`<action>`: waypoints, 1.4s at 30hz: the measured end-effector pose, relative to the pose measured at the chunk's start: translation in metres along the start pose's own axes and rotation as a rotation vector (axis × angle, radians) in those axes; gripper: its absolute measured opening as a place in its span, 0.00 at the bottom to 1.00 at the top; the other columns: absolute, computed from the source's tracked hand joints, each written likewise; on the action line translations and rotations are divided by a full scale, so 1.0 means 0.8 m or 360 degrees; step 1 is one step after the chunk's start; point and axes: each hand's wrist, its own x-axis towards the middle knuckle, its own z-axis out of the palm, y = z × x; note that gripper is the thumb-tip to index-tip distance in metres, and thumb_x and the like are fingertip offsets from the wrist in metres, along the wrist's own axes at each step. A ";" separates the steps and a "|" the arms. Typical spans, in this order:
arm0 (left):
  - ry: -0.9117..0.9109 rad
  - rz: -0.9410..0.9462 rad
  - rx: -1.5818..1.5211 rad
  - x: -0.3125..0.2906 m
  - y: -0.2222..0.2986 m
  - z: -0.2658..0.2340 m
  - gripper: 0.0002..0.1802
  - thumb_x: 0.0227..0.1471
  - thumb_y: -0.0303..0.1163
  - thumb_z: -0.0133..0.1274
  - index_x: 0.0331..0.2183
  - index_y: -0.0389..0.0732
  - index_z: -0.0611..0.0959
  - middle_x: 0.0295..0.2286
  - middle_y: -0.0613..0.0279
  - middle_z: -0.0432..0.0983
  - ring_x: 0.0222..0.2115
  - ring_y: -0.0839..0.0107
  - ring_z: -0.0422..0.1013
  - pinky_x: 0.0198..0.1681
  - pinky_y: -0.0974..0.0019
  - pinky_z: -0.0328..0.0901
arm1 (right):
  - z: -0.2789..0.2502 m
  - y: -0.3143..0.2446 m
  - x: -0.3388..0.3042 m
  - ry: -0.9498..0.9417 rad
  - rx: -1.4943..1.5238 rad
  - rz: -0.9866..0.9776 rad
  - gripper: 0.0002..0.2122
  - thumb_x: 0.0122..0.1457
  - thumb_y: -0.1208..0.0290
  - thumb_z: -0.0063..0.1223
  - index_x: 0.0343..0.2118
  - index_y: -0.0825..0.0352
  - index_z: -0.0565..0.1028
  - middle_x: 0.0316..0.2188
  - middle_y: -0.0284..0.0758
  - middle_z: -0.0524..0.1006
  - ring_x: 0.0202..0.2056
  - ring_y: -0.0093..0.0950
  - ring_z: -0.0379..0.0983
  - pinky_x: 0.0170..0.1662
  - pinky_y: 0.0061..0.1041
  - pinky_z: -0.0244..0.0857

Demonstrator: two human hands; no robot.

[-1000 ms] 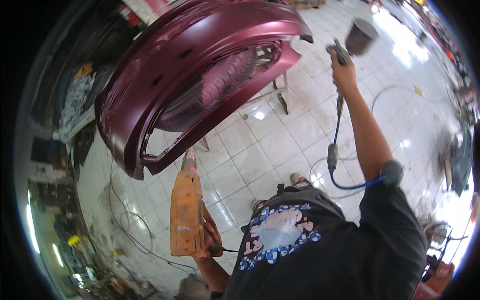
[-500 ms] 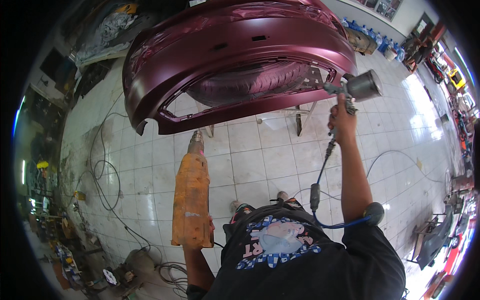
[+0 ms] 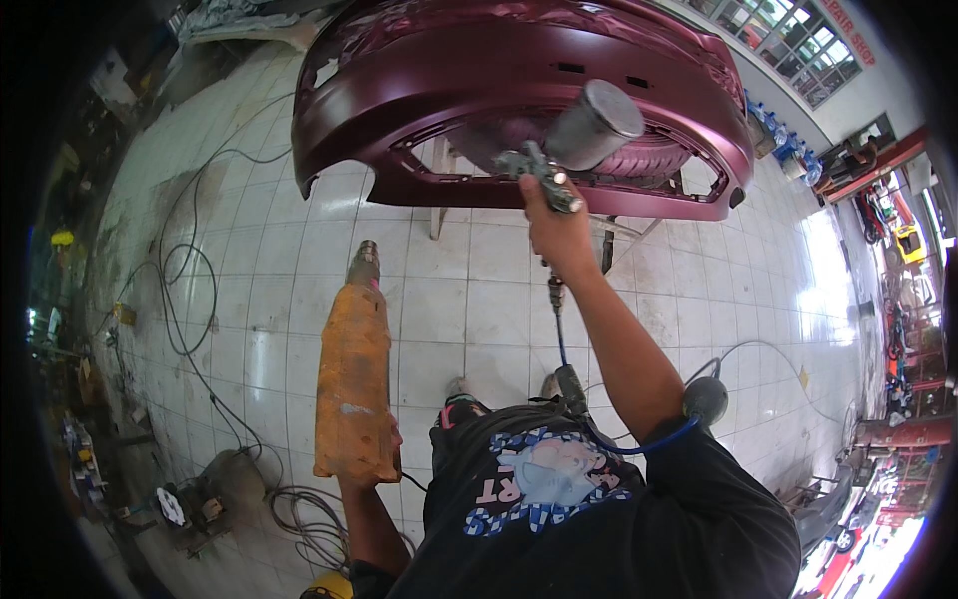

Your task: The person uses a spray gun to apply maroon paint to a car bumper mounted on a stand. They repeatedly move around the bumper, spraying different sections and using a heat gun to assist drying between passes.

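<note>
In my right hand is a spray gun with a grey paint cup. I hold it up in front of the opening of a dark red car bumper, which stands across the far side. A hose runs from the gun's handle back along my forearm. My left hand grips a worn orange heat gun, mostly hidden behind its body. The heat gun's metal nozzle points away from me, toward the bumper's lower left, apart from it.
A tyre shows through the bumper's opening, and stand legs reach the tiled floor. Loose cables lie along the left, coiling near my left arm. Blue bottles line the far right wall.
My right hand has swung left with the spray gun, from the bumper's right end to in front of its opening. The view has shifted; my left hand still holds the heat gun.
</note>
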 end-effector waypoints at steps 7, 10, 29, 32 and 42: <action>0.0108 0.0313 0.0547 -0.014 0.049 -0.015 0.32 0.43 0.33 0.73 0.48 0.37 0.76 0.36 0.58 0.77 0.30 0.69 0.74 0.30 0.65 0.71 | 0.092 -0.041 -0.014 -0.0396 -0.0046 0.0384 0.18 0.65 0.54 0.57 0.42 0.66 0.73 0.22 0.30 0.74 0.12 0.15 0.60 0.14 0.19 0.55; 0.0151 0.0338 0.0443 -0.013 0.059 -0.016 0.31 0.42 0.34 0.74 0.46 0.38 0.77 0.33 0.61 0.77 0.28 0.70 0.74 0.29 0.66 0.71 | 0.091 -0.042 -0.010 -0.0370 -0.0105 0.0386 0.14 0.65 0.59 0.56 0.42 0.66 0.75 0.22 0.28 0.76 0.13 0.15 0.62 0.15 0.21 0.55; -0.0653 -0.0136 0.0390 0.084 0.029 0.064 0.37 0.42 0.33 0.72 0.51 0.34 0.72 0.30 0.56 0.77 0.22 0.70 0.74 0.24 0.69 0.71 | -0.170 -0.007 -0.209 0.0510 -0.0317 0.0694 0.12 0.68 0.60 0.53 0.38 0.66 0.73 0.23 0.31 0.76 0.11 0.14 0.61 0.12 0.19 0.53; -0.0779 -0.0187 0.0448 0.098 0.016 0.073 0.34 0.42 0.33 0.72 0.49 0.34 0.73 0.30 0.56 0.77 0.22 0.70 0.74 0.24 0.68 0.71 | -0.184 -0.017 -0.227 0.0647 -0.0292 0.0767 0.11 0.64 0.61 0.57 0.31 0.65 0.75 0.19 0.25 0.75 0.13 0.13 0.62 0.15 0.20 0.54; -0.0918 -0.0491 0.0553 0.101 -0.017 0.161 0.27 0.41 0.34 0.72 0.42 0.35 0.79 0.29 0.58 0.78 0.23 0.71 0.74 0.25 0.68 0.70 | -0.259 -0.003 -0.263 0.0697 -0.0364 0.0728 0.10 0.62 0.64 0.59 0.29 0.64 0.74 0.19 0.25 0.74 0.15 0.13 0.62 0.17 0.20 0.55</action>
